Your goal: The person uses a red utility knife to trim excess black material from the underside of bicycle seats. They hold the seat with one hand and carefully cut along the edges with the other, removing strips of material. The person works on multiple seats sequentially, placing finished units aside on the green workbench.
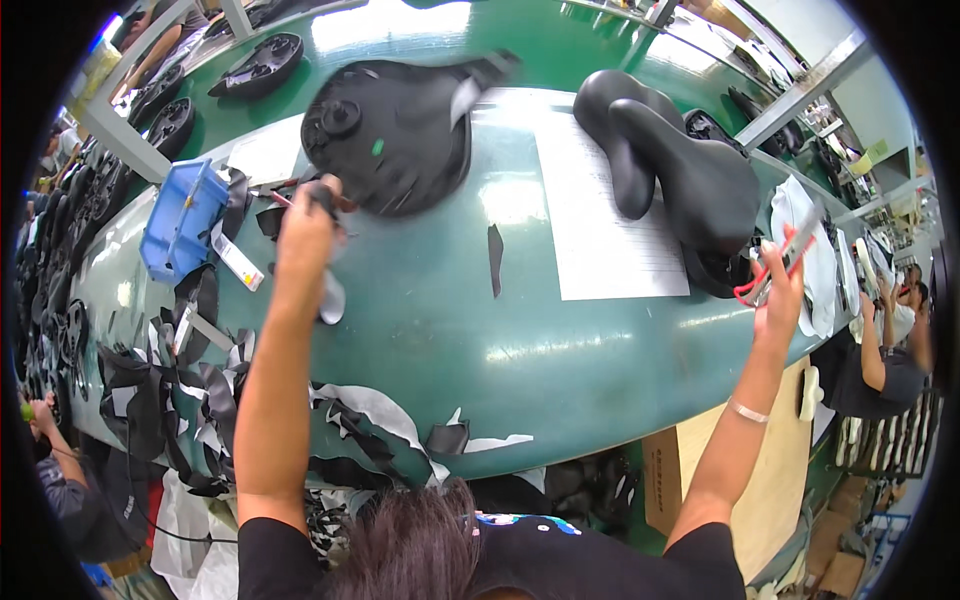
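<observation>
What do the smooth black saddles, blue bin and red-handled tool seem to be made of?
Smooth black saddles: probably leather-like synthetic, satin finish; soft highlights suggest it, but real leather is possible.
Blue bin: likely moulded plastic, uniformly coloured with slight sheen.
Red-handled tool: apparently metal, judging by the grey working end, though blur hides its finish; the red handles look plastic or coated.

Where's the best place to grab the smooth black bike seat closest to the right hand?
I'd take the bike seat by its narrow nose, coming from above. That end looks slim enough for fingers to wrap around, while the back spreads out wide and rounded. The nose overlaps the other seat, so pinch its sides carefully.
</observation>
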The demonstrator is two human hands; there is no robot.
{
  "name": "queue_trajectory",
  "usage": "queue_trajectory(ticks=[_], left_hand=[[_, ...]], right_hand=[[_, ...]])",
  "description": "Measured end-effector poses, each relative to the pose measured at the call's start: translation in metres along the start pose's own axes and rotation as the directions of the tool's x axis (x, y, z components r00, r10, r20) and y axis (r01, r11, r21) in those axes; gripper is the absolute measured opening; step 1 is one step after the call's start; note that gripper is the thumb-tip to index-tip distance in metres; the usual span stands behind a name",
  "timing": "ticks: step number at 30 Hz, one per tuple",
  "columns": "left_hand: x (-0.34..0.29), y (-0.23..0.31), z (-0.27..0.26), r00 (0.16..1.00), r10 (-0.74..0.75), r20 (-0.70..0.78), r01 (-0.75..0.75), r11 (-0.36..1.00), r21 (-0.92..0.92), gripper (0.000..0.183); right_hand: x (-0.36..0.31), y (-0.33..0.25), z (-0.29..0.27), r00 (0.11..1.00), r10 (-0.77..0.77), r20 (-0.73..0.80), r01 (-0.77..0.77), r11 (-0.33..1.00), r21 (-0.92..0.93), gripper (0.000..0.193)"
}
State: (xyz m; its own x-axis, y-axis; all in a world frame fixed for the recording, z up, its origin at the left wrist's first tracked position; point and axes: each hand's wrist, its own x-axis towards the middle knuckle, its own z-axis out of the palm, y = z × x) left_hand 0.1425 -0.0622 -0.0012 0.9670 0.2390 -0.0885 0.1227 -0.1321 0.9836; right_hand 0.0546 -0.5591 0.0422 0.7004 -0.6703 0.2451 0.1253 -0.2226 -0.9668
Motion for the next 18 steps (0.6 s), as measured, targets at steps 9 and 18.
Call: queue_trajectory(ticks=[9,18], left_hand=[[-0.144,-0.009,-0.076,0.234,-0.188,0.954,-0.498,0.820,0.283,0.034],[-0.187,0.041,-0.184,0.604,-0.499,0.621,-0.361,0.524,0.772,0.029]], right_hand=[[-0.012,-0.018,0.044,0.943,0.077,0.325,-0.114,0.989,0.096,0.035],[-0.222,-0.055,0.149,0.143,-0.385,0.912,0.839,0.536,0.095,0.024]])
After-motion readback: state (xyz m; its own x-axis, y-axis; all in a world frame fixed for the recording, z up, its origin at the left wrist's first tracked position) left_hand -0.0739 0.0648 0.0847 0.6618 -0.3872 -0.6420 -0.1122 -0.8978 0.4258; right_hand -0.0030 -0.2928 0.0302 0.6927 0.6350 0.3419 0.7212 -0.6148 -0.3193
